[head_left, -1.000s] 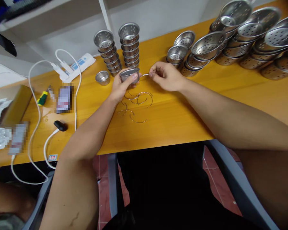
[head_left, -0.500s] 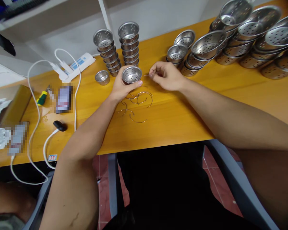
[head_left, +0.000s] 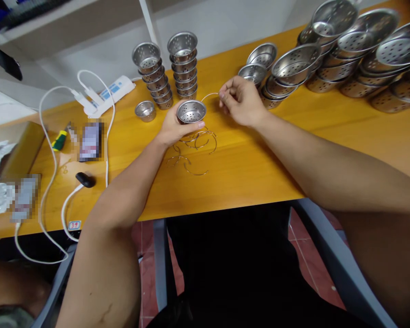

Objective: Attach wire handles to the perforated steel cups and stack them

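Note:
My left hand point(head_left: 175, 126) is closed around a small perforated metal cup point(head_left: 192, 112), its thumb along the near side and the cup's mouth tilted towards me. Pinched in the fingertips of my right hand point(head_left: 241, 101) is a thin curved wire point(head_left: 210, 94). The wire's free end reaches left to near the cup's rim; whether it touches the rim I cannot tell. Below the cup, several loose curved wires point(head_left: 196, 173) lie on the wooden table point(head_left: 246, 177).
Stacked perforated cups point(head_left: 182, 45) stand behind my hands, with a single cup point(head_left: 145, 111) beside them. Larger stacked cups point(head_left: 297, 64) fill the back right. A power strip point(head_left: 118, 93), cables, a phone point(head_left: 91, 141) and a green-yellow screwdriver point(head_left: 59, 140) lie to the left.
The cup in my left hand has shifted slightly right and down. My right hand has moved a little right and up, and more of the curved wire now shows.

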A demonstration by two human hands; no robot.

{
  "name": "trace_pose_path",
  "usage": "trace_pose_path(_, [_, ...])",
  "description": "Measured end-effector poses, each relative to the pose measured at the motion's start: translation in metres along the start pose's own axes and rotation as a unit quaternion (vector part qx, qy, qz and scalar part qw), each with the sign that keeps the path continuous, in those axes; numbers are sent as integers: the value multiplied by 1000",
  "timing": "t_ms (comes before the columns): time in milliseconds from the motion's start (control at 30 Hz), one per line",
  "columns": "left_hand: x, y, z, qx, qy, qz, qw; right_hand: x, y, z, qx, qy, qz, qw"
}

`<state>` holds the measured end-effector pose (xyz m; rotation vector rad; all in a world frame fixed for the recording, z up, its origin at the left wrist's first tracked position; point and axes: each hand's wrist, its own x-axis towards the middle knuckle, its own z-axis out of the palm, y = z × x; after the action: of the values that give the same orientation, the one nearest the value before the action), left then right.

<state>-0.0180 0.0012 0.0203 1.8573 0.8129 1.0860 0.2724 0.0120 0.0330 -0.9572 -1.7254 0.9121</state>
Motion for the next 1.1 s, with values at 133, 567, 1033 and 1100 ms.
trace_pose_path(133, [0, -2, 1, 27, 6, 4, 1000, -5, -2, 7, -19, -11, -25, 999])
trace_pose_path(567, [-5, -1, 15, 84, -42, 70, 993, -18, -40, 3, -164, -61, -74, 982])
trace_pose_path(1033, [10, -31, 5, 70, 79, 69, 992, -4, -18, -1, -76, 60, -43, 994])
trace_pose_path(1100, [8, -32, 7, 65, 76, 63, 993, -7, -28, 3, -66, 65, -43, 995])
